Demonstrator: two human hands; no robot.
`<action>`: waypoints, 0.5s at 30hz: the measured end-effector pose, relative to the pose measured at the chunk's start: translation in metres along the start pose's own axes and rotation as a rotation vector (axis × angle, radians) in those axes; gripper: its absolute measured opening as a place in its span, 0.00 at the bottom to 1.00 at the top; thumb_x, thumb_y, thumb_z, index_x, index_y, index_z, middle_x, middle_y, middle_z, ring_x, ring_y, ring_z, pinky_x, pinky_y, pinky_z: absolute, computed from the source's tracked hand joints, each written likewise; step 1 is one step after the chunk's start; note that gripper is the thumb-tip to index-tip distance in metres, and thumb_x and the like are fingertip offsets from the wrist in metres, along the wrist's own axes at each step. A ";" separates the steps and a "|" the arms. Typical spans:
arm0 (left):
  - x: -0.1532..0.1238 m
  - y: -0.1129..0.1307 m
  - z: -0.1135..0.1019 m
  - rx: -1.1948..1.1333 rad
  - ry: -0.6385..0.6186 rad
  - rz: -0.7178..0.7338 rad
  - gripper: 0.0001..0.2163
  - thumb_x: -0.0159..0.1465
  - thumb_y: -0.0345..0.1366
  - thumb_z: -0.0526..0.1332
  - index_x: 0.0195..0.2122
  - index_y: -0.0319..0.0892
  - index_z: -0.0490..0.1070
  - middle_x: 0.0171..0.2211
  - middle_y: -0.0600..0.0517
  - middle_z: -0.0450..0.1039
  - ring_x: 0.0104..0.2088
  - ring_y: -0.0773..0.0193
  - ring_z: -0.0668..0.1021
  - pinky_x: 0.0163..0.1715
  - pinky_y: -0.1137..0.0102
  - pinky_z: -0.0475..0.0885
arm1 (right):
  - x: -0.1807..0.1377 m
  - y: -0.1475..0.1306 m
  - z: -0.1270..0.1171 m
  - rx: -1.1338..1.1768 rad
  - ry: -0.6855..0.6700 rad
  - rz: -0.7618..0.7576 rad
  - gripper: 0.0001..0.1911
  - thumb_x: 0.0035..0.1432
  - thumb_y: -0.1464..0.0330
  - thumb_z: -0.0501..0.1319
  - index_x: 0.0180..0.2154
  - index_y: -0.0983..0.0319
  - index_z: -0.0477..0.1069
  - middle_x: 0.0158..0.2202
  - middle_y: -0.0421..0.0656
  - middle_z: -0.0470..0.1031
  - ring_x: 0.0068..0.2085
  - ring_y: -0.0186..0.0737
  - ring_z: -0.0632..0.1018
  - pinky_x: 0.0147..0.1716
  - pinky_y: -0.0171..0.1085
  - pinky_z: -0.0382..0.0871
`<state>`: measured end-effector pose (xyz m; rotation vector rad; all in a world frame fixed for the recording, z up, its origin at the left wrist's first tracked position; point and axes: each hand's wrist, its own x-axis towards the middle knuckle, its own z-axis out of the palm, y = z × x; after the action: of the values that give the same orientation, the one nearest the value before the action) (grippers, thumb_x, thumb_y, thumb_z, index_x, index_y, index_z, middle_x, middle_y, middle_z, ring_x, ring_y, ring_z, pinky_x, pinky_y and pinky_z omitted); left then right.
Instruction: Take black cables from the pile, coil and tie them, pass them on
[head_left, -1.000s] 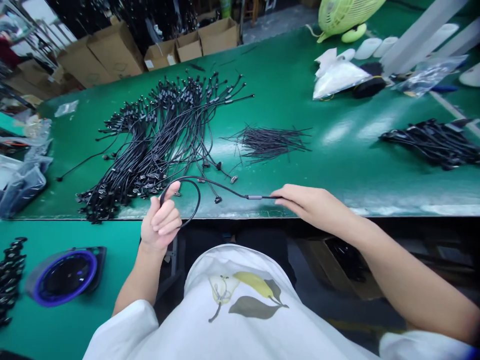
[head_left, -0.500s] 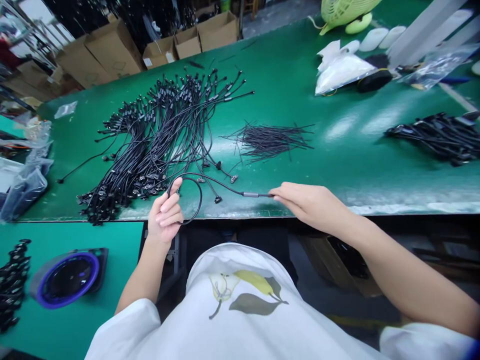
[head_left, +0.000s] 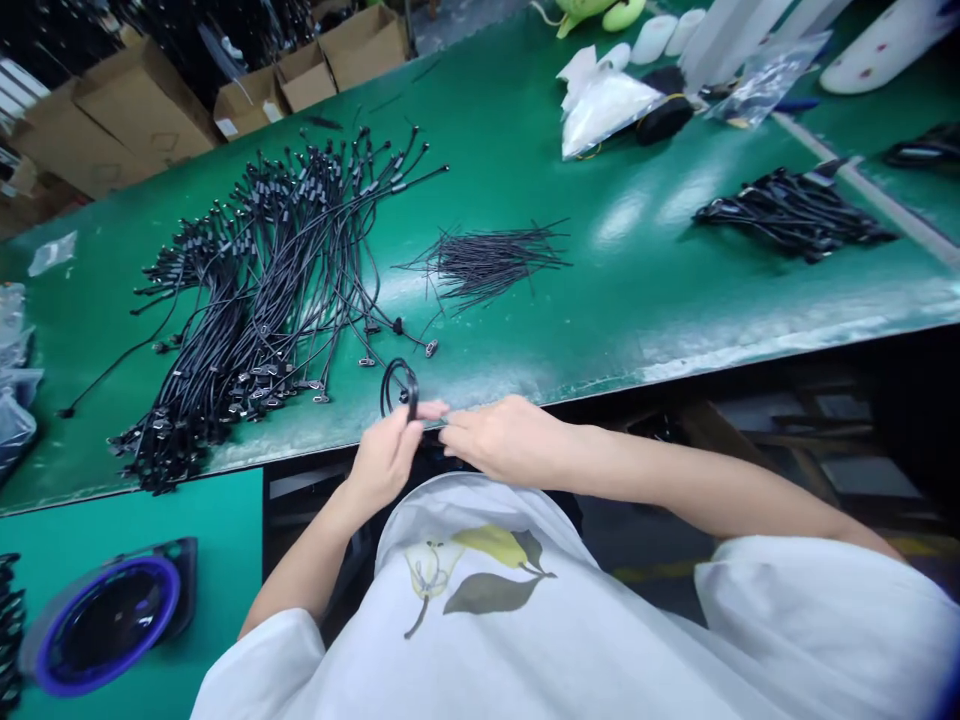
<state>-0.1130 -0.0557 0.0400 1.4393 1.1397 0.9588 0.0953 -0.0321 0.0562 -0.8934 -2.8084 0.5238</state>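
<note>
My left hand (head_left: 388,450) is closed around a black cable (head_left: 397,372) wound into a small coil, which stands up above the thumb and fingers. Close against the left fingertips is my right hand (head_left: 499,437), its fingers pressed together at the cable's end; that end is mostly hidden by the fingers. Both hands are at the front edge of the green table (head_left: 600,300). Left of them lies a large spread heap of black cables (head_left: 277,270) with metal-tipped connectors. Beyond the hands sits a pile of thin black ties (head_left: 495,262).
A bundle of coiled black cables (head_left: 795,212) lies to the right. Behind are a white plastic bag (head_left: 607,105) and a black roll (head_left: 665,105). Cardboard boxes (head_left: 150,110) line the far left. A purple-rimmed round container (head_left: 109,625) stands on the lower left surface.
My hands have come together from wide apart, and the cable's large loop and stretched length are now a small tight coil. The view has turned to the right.
</note>
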 end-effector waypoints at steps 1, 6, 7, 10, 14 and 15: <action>-0.002 -0.001 0.001 0.081 -0.089 -0.015 0.12 0.66 0.44 0.59 0.36 0.42 0.75 0.35 0.46 0.78 0.37 0.60 0.78 0.42 0.68 0.70 | 0.003 0.002 -0.002 0.095 0.054 -0.002 0.12 0.66 0.66 0.53 0.37 0.63 0.72 0.33 0.45 0.74 0.31 0.35 0.72 0.26 0.34 0.53; -0.009 -0.002 0.001 -0.231 -0.252 -0.097 0.14 0.68 0.47 0.54 0.35 0.41 0.69 0.16 0.59 0.57 0.17 0.70 0.60 0.21 0.73 0.58 | 0.024 0.027 0.016 0.946 0.393 -0.011 0.25 0.56 0.48 0.62 0.43 0.62 0.67 0.44 0.46 0.70 0.43 0.38 0.72 0.40 0.36 0.65; -0.008 -0.003 0.003 -0.369 -0.225 -0.110 0.15 0.68 0.48 0.55 0.34 0.41 0.68 0.15 0.61 0.54 0.16 0.71 0.57 0.20 0.74 0.55 | 0.029 0.029 0.025 1.123 0.409 0.006 0.28 0.54 0.46 0.62 0.44 0.62 0.66 0.44 0.46 0.70 0.43 0.38 0.72 0.41 0.36 0.66; -0.006 -0.008 0.014 -0.603 -0.100 -0.176 0.17 0.65 0.51 0.59 0.30 0.41 0.65 0.16 0.61 0.53 0.17 0.71 0.59 0.21 0.73 0.57 | 0.043 0.021 0.053 1.512 0.497 0.209 0.22 0.56 0.49 0.61 0.35 0.62 0.66 0.27 0.37 0.66 0.29 0.30 0.68 0.31 0.32 0.64; -0.007 -0.020 0.031 -0.567 0.101 -0.229 0.20 0.62 0.51 0.62 0.25 0.40 0.63 0.23 0.54 0.62 0.27 0.67 0.69 0.30 0.70 0.64 | 0.056 0.002 0.062 1.792 0.678 0.441 0.19 0.52 0.54 0.66 0.28 0.61 0.64 0.20 0.31 0.54 0.19 0.24 0.49 0.17 0.29 0.44; -0.008 -0.022 0.034 -0.567 0.171 -0.225 0.19 0.63 0.51 0.62 0.25 0.40 0.62 0.22 0.55 0.60 0.25 0.68 0.67 0.30 0.71 0.63 | 0.058 -0.001 0.060 1.838 0.669 0.450 0.20 0.51 0.54 0.67 0.28 0.61 0.64 0.20 0.32 0.54 0.19 0.24 0.48 0.17 0.29 0.42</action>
<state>-0.0859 -0.0704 0.0126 0.7704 1.0156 1.1429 0.0333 -0.0157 0.0032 -0.7948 -0.7037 1.8059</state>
